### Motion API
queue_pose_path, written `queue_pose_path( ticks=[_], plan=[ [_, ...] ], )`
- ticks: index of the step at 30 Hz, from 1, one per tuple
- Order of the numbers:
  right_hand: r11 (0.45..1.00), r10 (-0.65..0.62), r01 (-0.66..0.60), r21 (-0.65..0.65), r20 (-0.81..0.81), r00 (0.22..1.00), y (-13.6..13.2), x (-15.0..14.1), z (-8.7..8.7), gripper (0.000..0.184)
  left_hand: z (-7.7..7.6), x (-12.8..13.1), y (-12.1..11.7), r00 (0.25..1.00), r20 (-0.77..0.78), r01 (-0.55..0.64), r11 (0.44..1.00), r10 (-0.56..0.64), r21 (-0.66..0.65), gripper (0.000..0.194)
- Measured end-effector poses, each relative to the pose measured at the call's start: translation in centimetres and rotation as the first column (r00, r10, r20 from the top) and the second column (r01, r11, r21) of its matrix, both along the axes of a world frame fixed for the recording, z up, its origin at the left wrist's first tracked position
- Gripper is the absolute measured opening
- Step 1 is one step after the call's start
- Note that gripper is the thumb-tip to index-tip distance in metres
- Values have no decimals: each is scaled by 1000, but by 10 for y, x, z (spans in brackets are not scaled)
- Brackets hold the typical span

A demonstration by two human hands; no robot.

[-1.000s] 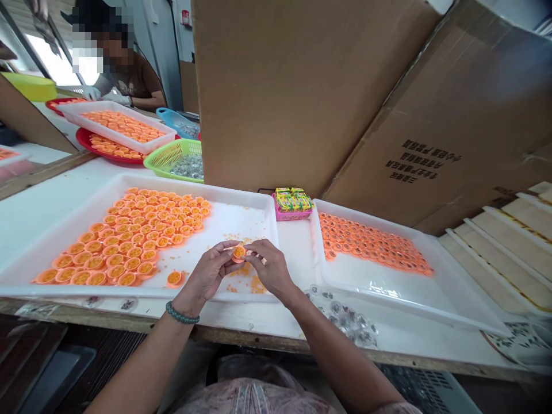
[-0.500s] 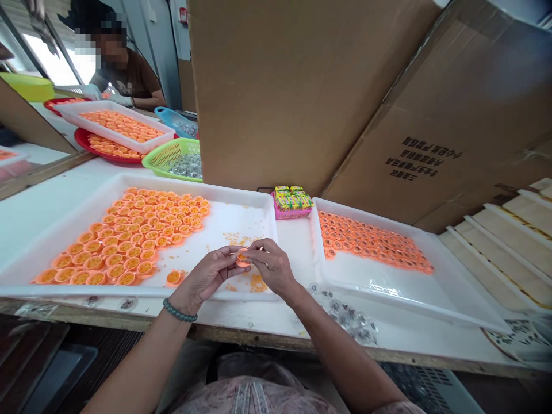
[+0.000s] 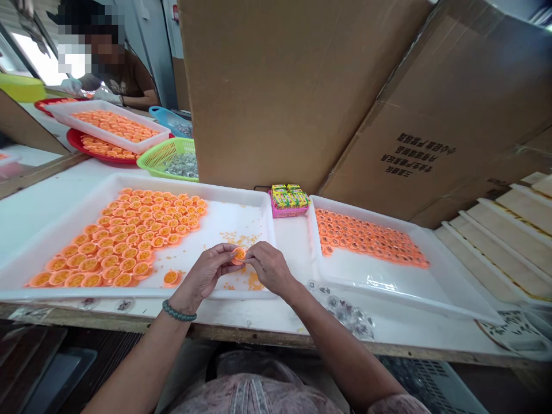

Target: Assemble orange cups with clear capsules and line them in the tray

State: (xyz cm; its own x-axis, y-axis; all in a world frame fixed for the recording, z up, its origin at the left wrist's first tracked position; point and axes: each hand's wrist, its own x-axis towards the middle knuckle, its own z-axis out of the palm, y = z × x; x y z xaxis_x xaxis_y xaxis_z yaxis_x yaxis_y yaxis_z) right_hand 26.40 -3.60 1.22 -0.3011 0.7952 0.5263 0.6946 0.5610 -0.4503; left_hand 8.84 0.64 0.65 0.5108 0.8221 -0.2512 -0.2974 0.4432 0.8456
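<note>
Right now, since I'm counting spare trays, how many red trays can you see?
2: one red tray lies under the far white tray, and another red tray sits partly behind that white tray. Others may be hidden behind the cardboard.

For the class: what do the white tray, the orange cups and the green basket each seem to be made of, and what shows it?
The white tray looks like moulded plastic, with a smooth, glossy surface and rounded rim. The held orange cup also looks like shiny plastic, though its yellow-orange filling is hard to judge. The green basket seems to be plastic, its even lattice one bright colour.
</note>
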Motion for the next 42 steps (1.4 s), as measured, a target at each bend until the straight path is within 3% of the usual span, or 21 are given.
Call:
queue_pose_path(
  ticks=[3, 5, 7, 13, 17, 19, 22, 25, 27, 30, 32, 35, 38, 42],
  plan=[
    [994, -57, 53, -96, -44, 997, -3, 5, -2, 10, -1, 1, 0, 999, -17, -37, 999, 37, -13, 20],
    [985, -72, 60, -159, -70, 995, -4, 6, -1, 19, -1, 2, 0, 999, -21, -26, 1000, 26, -9, 25],
    [980, -53, 36, -194, -83, 995, -1, 5, 0, 30, -1, 2, 0, 1000, -12, 6, 1000, -6, 0, 28],
    [973, 41, -60, -222, -88, 995, 16, 1, 7, 21, 3, 3, 0, 994, -31, 102, 994, -104, -41, 26],
    [951, 107, -133, -279, -108, 988, 12, 16, 17, 24, 5, 6, 0, 985, -122, 108, 990, -118, -86, 32],
    [956, 36, -65, -286, -107, 994, -3, 31, 22, 25, 4, 7, 1, 978, -175, 96, 991, -112, -97, 35],
    [951, -213, 200, -235, -34, 976, -41, 58, 23, 20, 3, 8, 0, 981, -180, 60, 993, -77, -97, 33],
    [885, -361, 394, -249, 168, 917, -82, 80, 9, 19, 3, 7, 0, 983, -166, 63, 996, -74, -67, 32],
    [863, -324, 417, -287, 320, 890, -101, 87, -8, 16, 2, 7, 0, 981, -176, 70, 996, -79, -54, 31],
    [878, -208, 373, -298, 465, 860, -112, 86, -34, 16, 1, 7, 1, 980, -190, 45, 998, -53, -47, 30],
    [886, -182, 358, -295, 490, 853, -110, 84, -45, 12, 0, 7, 1, 981, -190, 25, 999, -32, -41, 31],
    [868, -249, 398, -295, 436, 865, -102, 85, -54, 13, 1, 8, 0, 982, -191, 2, 999, -9, -35, 33],
    [839, -309, 444, -314, 396, 864, -98, 88, -57, 22, 2, 8, 0, 978, -209, -16, 999, 10, -27, 31],
    [817, -328, 488, -308, 448, 831, -98, 88, -57, 16, 0, 7, 1, 977, -210, -29, 1000, 26, -8, 30]
  ],
)
